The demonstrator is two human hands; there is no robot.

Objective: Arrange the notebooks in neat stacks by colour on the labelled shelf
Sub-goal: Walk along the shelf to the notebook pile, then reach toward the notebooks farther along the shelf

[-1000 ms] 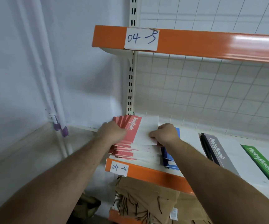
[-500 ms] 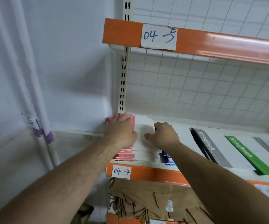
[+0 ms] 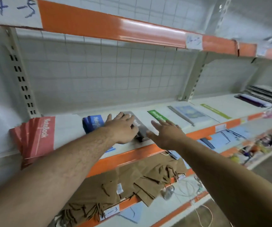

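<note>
On the white shelf [image 3: 70,126] with the orange front edge lie several notebook stacks. Red notebooks [image 3: 35,138] sit fanned at the far left, blue ones [image 3: 93,122] to their right, then a dark grey stack [image 3: 140,128]. My left hand [image 3: 122,128] lies on the grey stack with its fingers over the left side. My right hand [image 3: 166,133] hovers just right of that stack, fingers spread, holding nothing. A green notebook [image 3: 158,116] lies behind my right hand. Further right lie a light blue notebook [image 3: 189,114] and another green one [image 3: 215,111].
A dark purple and black pile [image 3: 259,98] sits at the shelf's far right end. Brown paper bags [image 3: 123,182] fill the shelf below. The upper orange shelf [image 3: 107,27] hangs overhead, and a wire grid backs the shelf.
Both hands have left the red notebook stack and moved right to the grey stack. The view has swung right, so the red stack now sits at the far left.
</note>
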